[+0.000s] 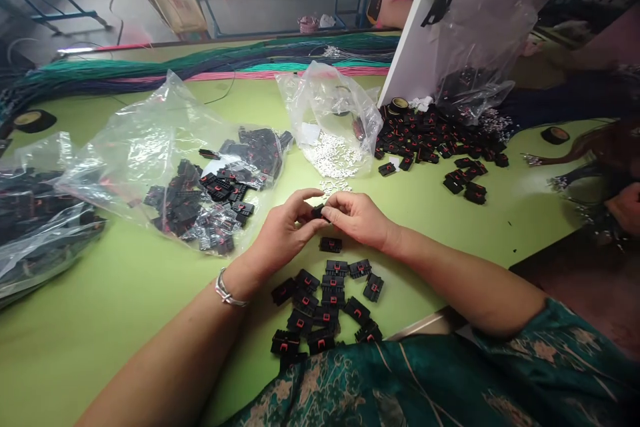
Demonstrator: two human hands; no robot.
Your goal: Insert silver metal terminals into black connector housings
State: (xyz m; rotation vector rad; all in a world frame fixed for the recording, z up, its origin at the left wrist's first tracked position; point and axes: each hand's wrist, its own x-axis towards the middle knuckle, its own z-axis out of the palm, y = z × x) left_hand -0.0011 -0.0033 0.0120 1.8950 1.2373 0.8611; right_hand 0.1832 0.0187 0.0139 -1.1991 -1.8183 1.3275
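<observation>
**Reader:** So what sits at the centre?

**Describer:** A small black plastic connector (317, 211), pinched between both hands just above the green table (100, 320). The left hand (285, 230) curls closed around its left end, and the fingertips of the right hand (357, 217) close on its right end. A silver bracelet (227, 293) circles the left wrist.

**Reader:** How would that piece handle?

**Describer:** It looks light, rigid and smooth-sided, likely easy to drop, so a fingertip grip on its flat sides seems the safest hold.

**Reader:** And around it?

**Describer:** Just below the hands lies a loose cluster of finished-looking connectors (325, 307), black with red tabs. To the left, a clear plastic bag (150, 140) spills more black housings. Ahead, a second bag (335, 113) holds tiny silvery metal pieces (333, 153). Farther right is a larger heap of black parts (435, 137) against a leaning white board (425, 33).

**Reader:** And the room?

**Describer:** Bundles of green, pink and dark wires (225, 63) run along the table's far edge. Another person's hand (625, 207) appears at the right edge. Blue metal frames (50, 13) stand on a grey floor behind.
</observation>
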